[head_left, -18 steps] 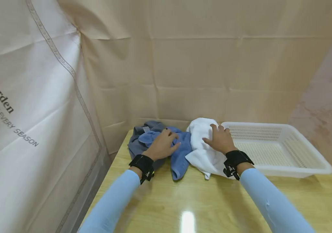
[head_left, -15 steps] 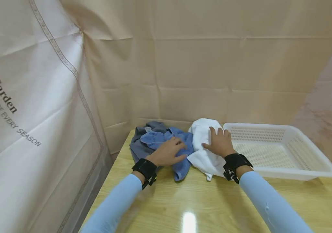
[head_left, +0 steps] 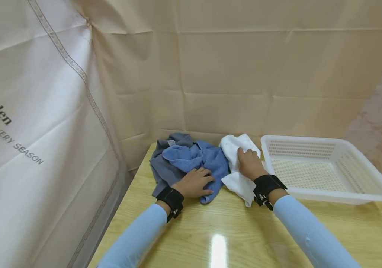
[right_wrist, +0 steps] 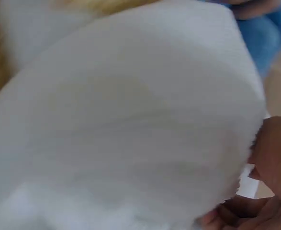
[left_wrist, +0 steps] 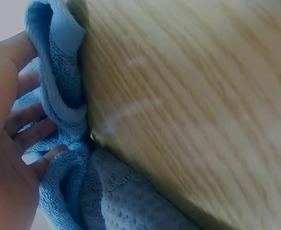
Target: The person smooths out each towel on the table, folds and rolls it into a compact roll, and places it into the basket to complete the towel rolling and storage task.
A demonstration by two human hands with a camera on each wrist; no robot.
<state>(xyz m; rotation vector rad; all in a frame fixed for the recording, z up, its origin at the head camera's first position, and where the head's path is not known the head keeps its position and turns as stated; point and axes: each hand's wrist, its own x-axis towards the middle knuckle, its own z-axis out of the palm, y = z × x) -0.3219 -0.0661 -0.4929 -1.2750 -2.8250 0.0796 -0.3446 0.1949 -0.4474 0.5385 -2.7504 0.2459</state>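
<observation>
A blue towel point(head_left: 215, 158) lies crumpled over a grey towel point(head_left: 164, 169) at the table's far left. My left hand point(head_left: 195, 183) rests on the near part of the blue towel. In the left wrist view its fingers point(left_wrist: 35, 134) lie loosely spread against the blue cloth, with the grey towel beside. My right hand point(head_left: 250, 163) grips a white towel point(head_left: 236, 149) between the blue towel and the basket. The right wrist view is filled mostly by the white cloth point(right_wrist: 130, 120), with curled fingers at its lower right edge.
A white plastic basket point(head_left: 311, 193) with slotted walls stands at the right, close beside the white towel. Beige cloth point(head_left: 217, 74) hangs behind the wooden table point(head_left: 191, 238), and a pale printed sheet point(head_left: 43, 130) hangs at the left.
My right hand has closed its fingers on the white towel, which is now bunched up. My left hand has lowered toward me onto the blue towel's near part.
</observation>
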